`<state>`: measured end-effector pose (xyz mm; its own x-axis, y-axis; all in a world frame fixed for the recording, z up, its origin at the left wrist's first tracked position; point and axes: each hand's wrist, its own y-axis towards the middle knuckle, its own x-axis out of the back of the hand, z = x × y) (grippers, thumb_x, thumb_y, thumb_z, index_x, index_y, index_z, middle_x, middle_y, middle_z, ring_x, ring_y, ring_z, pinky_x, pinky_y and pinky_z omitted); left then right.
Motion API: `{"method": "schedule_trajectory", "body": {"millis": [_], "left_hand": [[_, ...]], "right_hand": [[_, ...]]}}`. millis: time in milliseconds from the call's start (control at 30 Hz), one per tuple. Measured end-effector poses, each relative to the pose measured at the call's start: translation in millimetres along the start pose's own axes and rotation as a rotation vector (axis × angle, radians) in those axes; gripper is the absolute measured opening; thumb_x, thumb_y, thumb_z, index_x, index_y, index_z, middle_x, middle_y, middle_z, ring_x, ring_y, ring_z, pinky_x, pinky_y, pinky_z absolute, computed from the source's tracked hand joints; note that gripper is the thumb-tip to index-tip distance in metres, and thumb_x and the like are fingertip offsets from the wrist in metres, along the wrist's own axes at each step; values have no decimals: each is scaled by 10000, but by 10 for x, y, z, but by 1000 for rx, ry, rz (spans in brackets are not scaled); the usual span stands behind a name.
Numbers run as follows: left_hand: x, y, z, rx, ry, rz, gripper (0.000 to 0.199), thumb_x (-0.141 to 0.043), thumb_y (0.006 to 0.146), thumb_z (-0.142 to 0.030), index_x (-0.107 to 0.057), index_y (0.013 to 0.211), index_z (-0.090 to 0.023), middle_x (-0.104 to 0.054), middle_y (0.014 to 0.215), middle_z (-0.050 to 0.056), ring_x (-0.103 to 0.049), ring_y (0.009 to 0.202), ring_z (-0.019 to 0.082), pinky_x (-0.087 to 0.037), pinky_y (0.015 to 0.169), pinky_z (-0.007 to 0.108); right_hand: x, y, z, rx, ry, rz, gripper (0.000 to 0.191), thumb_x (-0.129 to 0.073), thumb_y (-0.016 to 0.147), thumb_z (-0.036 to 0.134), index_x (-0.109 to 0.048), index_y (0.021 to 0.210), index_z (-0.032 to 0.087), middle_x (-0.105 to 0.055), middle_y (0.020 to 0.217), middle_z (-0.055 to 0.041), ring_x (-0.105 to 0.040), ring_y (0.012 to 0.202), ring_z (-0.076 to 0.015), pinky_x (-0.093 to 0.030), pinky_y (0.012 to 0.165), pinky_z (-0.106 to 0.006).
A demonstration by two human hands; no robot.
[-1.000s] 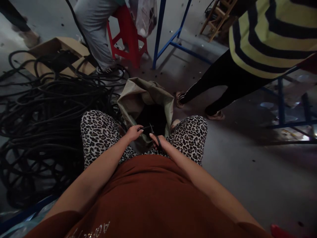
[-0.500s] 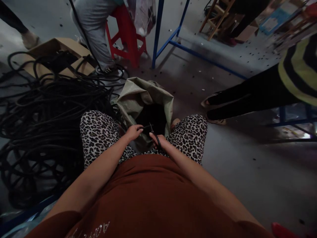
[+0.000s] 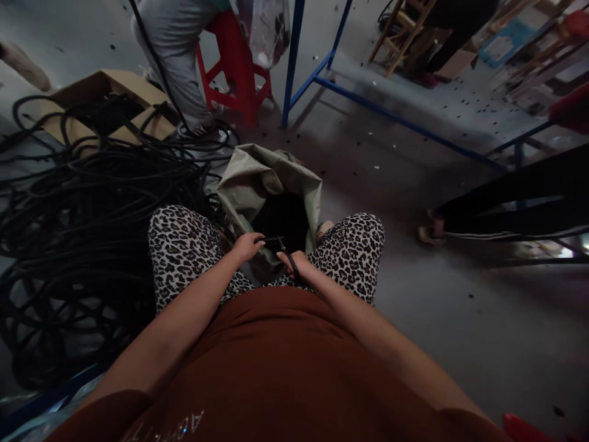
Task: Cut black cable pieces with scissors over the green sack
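Between my knees stands a greenish woven sack (image 3: 239, 179) with its mouth spread wide and a dark inside. Over its near rim, my left hand (image 3: 249, 245) pinches a short black strip (image 3: 272, 239) that looks like rubber cord and points to the right. My right hand (image 3: 297, 265) is closed around black-handled scissors (image 3: 293, 265). Their blades point up and away from me, at the free end of the strip. Whether the blades touch the strip is too small to tell.
A large heap of black cord (image 3: 105, 202) lies at my left, with an opened cardboard box (image 3: 133, 89) behind it. A person in grey trousers sits on a red stool (image 3: 234, 67) by a blue metal frame (image 3: 288, 73). A person's legs (image 3: 510, 202) are at the right.
The scissor blades have shifted slightly at the strip's end, while my left hand stays nearly still. The person at the right has walked farther right; a foot at the upper left has moved left.
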<state>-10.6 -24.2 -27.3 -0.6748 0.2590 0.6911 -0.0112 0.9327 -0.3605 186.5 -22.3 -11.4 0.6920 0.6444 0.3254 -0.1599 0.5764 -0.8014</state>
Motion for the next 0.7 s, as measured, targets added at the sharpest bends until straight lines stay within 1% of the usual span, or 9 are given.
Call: {"method": "schedule_trajectory", "body": {"millis": [200, 333, 533, 633, 700], "left_hand": [[17, -19, -23, 12, 22, -3, 307, -560, 764, -241, -653, 1054, -198, -692, 983, 34, -613, 930, 175, -459, 877, 275], [32, -22, -36, 18, 15, -33, 312, -556, 768, -241, -648, 1060, -184, -687, 985, 48, -615, 924, 186, -466, 866, 291], [33, -1, -33, 30, -75, -143, 309, -543, 778, -254, -642, 1060, -177, -683, 1004, 47, -615, 942, 184, -471, 860, 284], [16, 13, -19, 58, -107, -143, 307, -546, 776, -265, -646, 1051, -174, -693, 947, 43, -632, 880, 178, -487, 822, 278], [4, 19, -9, 54, -111, -131, 305, -544, 777, -274, -649, 1046, -177, -697, 892, 35, -640, 829, 169, -493, 804, 274]], "right_hand": [[-7, 0, -9, -18, -6, -14, 494, -589, 751, 593, -524, 549, 146, -463, 357, -3, -456, 289, -114, -343, 295, -194], [-8, -13, -9, -2, 85, -16, 500, -572, 766, 597, -513, 558, 146, -471, 379, 3, -443, 278, -101, -354, 286, -192], [-27, -41, 18, -47, 205, 84, 535, -508, 781, 655, -542, 653, 137, -492, 407, 3, -460, 286, -104, -407, 299, -204], [-52, -1, -1, -30, 237, 115, 551, -483, 787, 671, -551, 682, 134, -512, 422, -5, -492, 312, -111, -435, 325, -204], [-66, 29, -21, -24, 244, 123, 557, -479, 785, 676, -551, 683, 133, -521, 427, -11, -503, 319, -116, -441, 333, -207]]}}
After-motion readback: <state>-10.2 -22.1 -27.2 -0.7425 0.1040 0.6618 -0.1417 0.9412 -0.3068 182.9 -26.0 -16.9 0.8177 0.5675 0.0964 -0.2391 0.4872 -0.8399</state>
